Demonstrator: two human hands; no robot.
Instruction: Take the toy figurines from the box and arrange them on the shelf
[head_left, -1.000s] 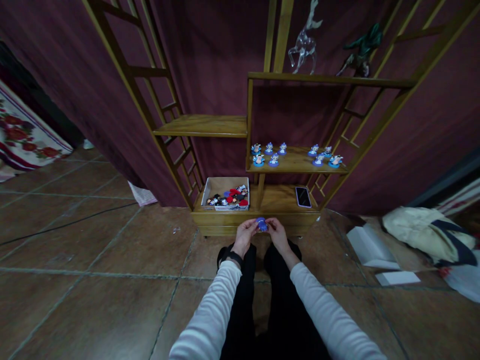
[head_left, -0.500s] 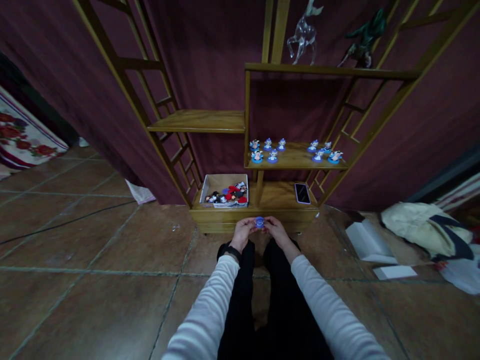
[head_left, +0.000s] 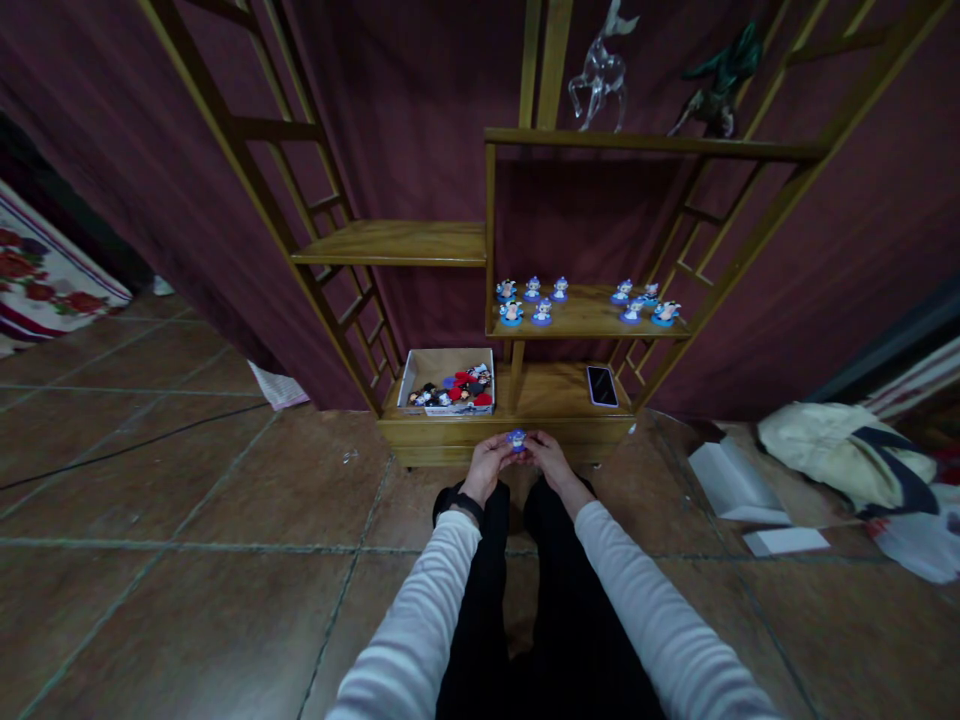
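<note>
Between my two hands, in front of the low drawer part of the shelf, is a small purple and white figurine [head_left: 517, 440]. My left hand [head_left: 489, 462], with a dark band at the wrist, pinches its left side. The fingers of my right hand [head_left: 549, 459] close on its right side. Just beyond, an open cardboard box [head_left: 409, 382] holds a jumble of small red, black and white figures [head_left: 461, 387]. Similar figurines stand on the shelf above in a left group [head_left: 541, 312] and a right group [head_left: 631, 311].
A phone [head_left: 602, 386] lies on the bottom board of the wooden shelf [head_left: 555, 395]. Higher up stand a clear glass deer [head_left: 602, 75] and a dark green statue [head_left: 721, 85]. On the floor at right are a white box [head_left: 739, 482] and a cream bag [head_left: 821, 455].
The figurine has been turned in my fingers: earlier its round purple base faced me, now it looks upright. Both hands stay in nearly the same place.
</note>
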